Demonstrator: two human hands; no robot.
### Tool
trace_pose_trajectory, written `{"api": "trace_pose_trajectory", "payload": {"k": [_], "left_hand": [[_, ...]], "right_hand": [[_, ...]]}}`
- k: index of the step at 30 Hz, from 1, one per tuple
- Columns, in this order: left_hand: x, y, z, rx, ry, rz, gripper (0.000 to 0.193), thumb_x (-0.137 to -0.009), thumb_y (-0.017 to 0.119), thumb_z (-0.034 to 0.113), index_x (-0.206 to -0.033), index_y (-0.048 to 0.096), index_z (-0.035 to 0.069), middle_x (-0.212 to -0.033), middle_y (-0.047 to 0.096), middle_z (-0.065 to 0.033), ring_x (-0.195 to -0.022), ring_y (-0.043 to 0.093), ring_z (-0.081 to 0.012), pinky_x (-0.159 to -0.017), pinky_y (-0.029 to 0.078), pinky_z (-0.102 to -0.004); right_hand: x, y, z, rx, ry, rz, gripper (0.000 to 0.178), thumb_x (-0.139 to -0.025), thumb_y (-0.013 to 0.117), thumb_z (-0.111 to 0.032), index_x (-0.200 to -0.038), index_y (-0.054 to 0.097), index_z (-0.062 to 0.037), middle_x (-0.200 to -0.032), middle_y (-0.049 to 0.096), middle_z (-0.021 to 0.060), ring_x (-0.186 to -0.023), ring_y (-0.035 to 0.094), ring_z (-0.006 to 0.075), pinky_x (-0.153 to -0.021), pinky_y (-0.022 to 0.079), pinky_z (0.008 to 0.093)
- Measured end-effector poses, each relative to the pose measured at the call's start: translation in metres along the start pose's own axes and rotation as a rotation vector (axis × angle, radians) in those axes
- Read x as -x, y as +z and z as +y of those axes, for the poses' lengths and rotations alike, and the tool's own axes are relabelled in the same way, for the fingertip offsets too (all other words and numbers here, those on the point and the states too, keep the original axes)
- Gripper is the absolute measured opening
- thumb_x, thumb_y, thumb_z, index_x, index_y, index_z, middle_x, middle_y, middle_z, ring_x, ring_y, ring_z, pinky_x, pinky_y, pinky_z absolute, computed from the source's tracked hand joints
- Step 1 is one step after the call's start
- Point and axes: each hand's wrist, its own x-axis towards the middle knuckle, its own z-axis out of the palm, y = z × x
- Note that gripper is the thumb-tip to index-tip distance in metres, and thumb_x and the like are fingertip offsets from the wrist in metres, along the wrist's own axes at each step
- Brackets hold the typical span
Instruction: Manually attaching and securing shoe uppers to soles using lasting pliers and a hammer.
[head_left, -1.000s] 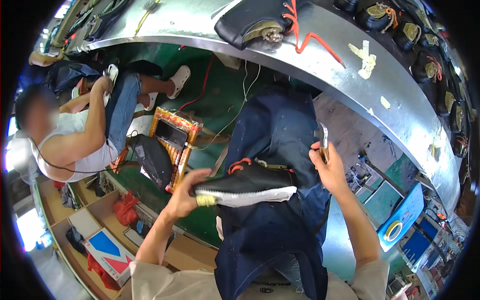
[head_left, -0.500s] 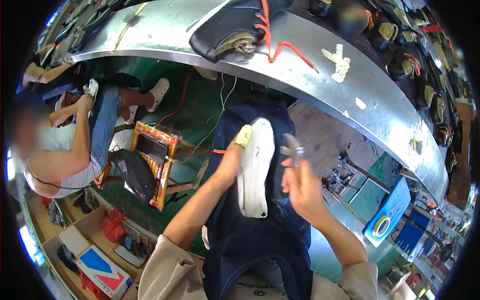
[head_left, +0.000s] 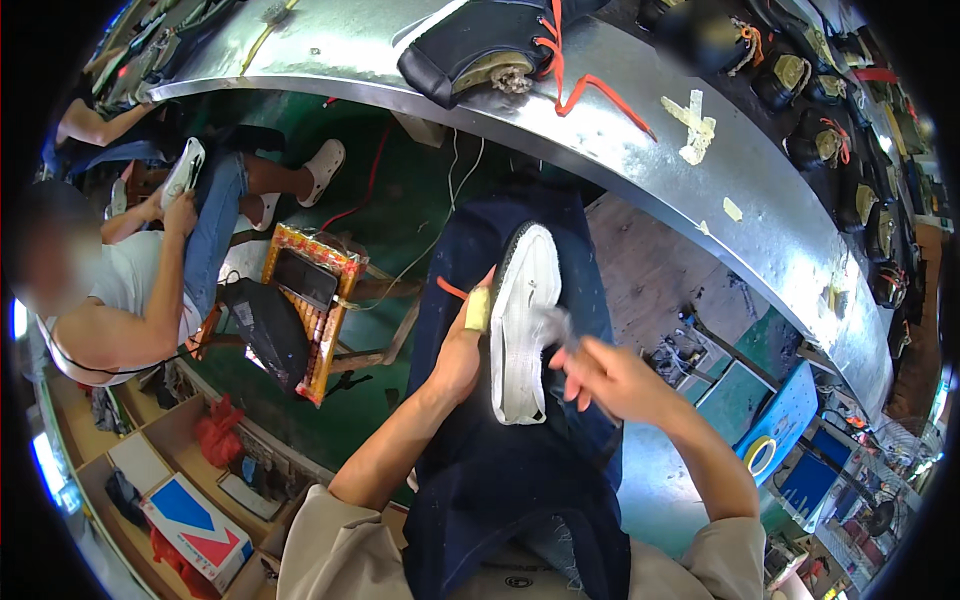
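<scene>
A shoe (head_left: pixel 518 370) lies sole up on the dark blue apron (head_left: pixel 500 490) over my lap, its toe pointing away. The bottom is white, and a dark edge shows along its left side. My left hand (head_left: pixel 458 355), with yellow tape wrapped round the thumb, grips the shoe's left side; its other fingers are mostly hidden. In my right hand (head_left: pixel 618 382) is a hammer (head_left: pixel 550 326), fingers wrapped round its handle. The hammer head, smeared by motion, is over the right side of the sole near its middle. Whether it touches cannot be made out.
A curved metal bench (head_left: pixel 600 130) crosses ahead, bearing a black shoe (head_left: pixel 470 50) with orange laces. More dark shoes (head_left: pixel 785 75) stand beyond. At left sit a stool (head_left: pixel 325 345) with a phone and a co-worker (head_left: pixel 130 280). A blue board (head_left: pixel 785 410) with a tape roll is right.
The hammer has swung left from beside the shoe to over the sole. The shoe has tilted, showing its dark left side, and my left thumb has slid lower along it.
</scene>
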Motion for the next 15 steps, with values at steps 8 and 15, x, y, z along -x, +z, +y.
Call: {"api": "trace_pose_trajectory", "payload": {"k": [8,15], "left_hand": [[-0.009,-0.008,-0.015,-0.110,0.063,-0.108,0.058,-0.115,0.030,0.041,-0.165,0.026,0.012,-0.165,0.035,-0.0104,-0.151,0.034,-0.0209,-0.124,0.026,-0.0357],[-0.007,-0.023,-0.033,-0.214,0.120,-0.091,0.058,-0.115,0.031,0.041,-0.163,0.029,0.008,-0.163,0.038,-0.0124,-0.150,0.034,-0.0217,-0.124,0.026,-0.0352]], "right_hand": [[-0.021,0.000,-0.012,-0.095,0.105,-0.245,0.035,-0.110,0.051,-0.033,-0.119,0.056,-0.0002,-0.110,0.070,0.0092,-0.091,0.071,0.0234,-0.071,0.057,0.0400],[-0.007,0.010,-0.003,0.653,-0.254,0.101,0.025,-0.107,0.053,-0.025,-0.116,0.057,-0.0020,-0.097,0.071,0.0167,-0.090,0.071,0.0358,-0.076,0.055,0.0422]]}}
